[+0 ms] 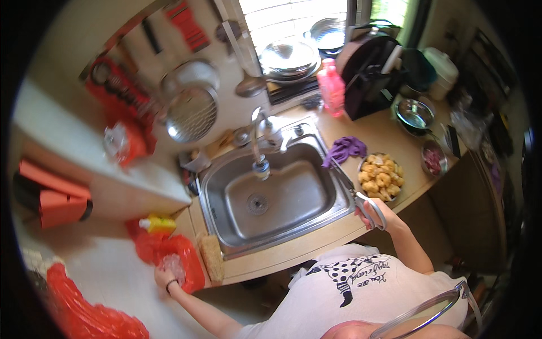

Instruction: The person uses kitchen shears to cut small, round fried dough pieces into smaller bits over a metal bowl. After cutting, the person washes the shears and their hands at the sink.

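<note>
My right hand (pixel 383 215) grips a pair of scissors (pixel 367 204) by the white-and-grey handles. The dark blades point toward the far side, over the right rim of the steel sink (pixel 292 195). Just beyond sits a bowl of yellow-brown chunks of food (pixel 380 177). My left hand (pixel 165 277), a dark band at its wrist, is closed on a crumpled clear plastic bag (pixel 175 268). That plastic is over a red plastic bag (pixel 192 258) left of the counter edge; my fingertips are partly hidden. A loofah sponge (pixel 211 257) lies close by at the sink's left front corner.
A faucet (pixel 257 144) arches over the sink. Right of it are a purple cloth (pixel 345 149), a pink bottle (pixel 331 88), a metal bowl (pixel 415 113) and a bowl of reddish food (pixel 433 159). A yellow bottle (pixel 159 223) lies left; a skimmer (pixel 192 113) hangs on the wall.
</note>
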Demonstrator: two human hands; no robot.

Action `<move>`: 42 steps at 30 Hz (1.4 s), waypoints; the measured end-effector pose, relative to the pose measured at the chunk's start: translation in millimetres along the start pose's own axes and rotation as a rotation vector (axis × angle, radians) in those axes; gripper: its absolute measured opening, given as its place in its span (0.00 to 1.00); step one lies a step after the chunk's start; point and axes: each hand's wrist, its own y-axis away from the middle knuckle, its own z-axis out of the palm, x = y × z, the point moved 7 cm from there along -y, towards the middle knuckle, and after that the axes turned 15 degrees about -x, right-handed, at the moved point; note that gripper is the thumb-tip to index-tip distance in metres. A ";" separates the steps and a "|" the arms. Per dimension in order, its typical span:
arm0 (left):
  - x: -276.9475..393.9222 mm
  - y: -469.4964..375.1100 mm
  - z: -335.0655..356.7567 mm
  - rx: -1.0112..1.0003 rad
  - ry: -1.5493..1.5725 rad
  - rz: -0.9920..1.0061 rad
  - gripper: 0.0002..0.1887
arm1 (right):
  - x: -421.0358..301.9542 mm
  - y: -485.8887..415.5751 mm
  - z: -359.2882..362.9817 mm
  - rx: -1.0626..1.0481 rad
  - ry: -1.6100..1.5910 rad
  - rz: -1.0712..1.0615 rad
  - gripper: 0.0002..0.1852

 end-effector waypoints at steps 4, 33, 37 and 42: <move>83.7 35.7 62.1 -0.033 0.650 0.130 0.07 | 2.3 14.2 -17.2 -0.014 -0.094 -0.075 0.35; 808.8 166.6 221.6 -1.320 1.552 0.057 0.05 | -265.6 -235.8 -264.4 0.656 0.926 -0.313 0.19; 810.5 165.2 217.3 -1.397 1.497 0.134 0.07 | -264.9 -241.2 -276.9 0.634 0.724 -0.453 0.17; 804.1 167.3 210.5 -1.425 1.472 0.201 0.09 | -256.8 -238.8 -278.4 0.514 0.728 -0.478 0.18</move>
